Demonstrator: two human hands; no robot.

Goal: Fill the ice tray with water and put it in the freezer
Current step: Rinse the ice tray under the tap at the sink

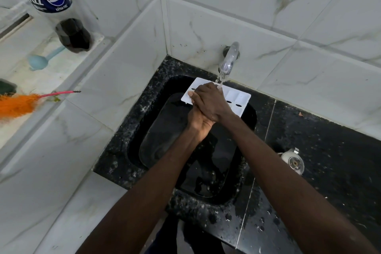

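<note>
A: Largest item?
B: Black speckled stone table (pixel 321 146), wet with droplets, set against white marbled wall tiles (pixel 268 16).

A: Next?
B: Black sink (pixel 226 192), sunk into the table, with dark shapes lying in the basin that I cannot make out.

A: Next?
B: Pepsi bottle (pixel 49 0), upright at 10 o'clock from the sink on a pale ledge (pixel 51 76), with dark drink left only in its base.

A: The task's own thing?
B: White ice tray (pixel 237 97), at the sink's 12 o'clock edge, under the tap. Whether it rests on the rim, I cannot tell.

A: Hands?
B: Together, one over the other. Right hand (pixel 208 101) lies across the tray's top, with fingers bent over the tray's 9 o'clock end and gripping it. Left hand (pixel 201 125) sits at 6 o'clock of the right one, tucked beneath it. Whether the left hand grips the tray, I cannot tell.

A: Smaller pieces?
B: Orange duster (pixel 16 104) with a pink handle, on the ledge at 9 o'clock. Chrome tap (pixel 227 60), on the wall at 12 o'clock, with its water stream (pixel 220 79) falling at the right hand's knuckles. Small steel item with a knob (pixel 292 161), on the table at 3 o'clock. Pale blue scoop (pixel 38 62), just beside the bottle.
</note>
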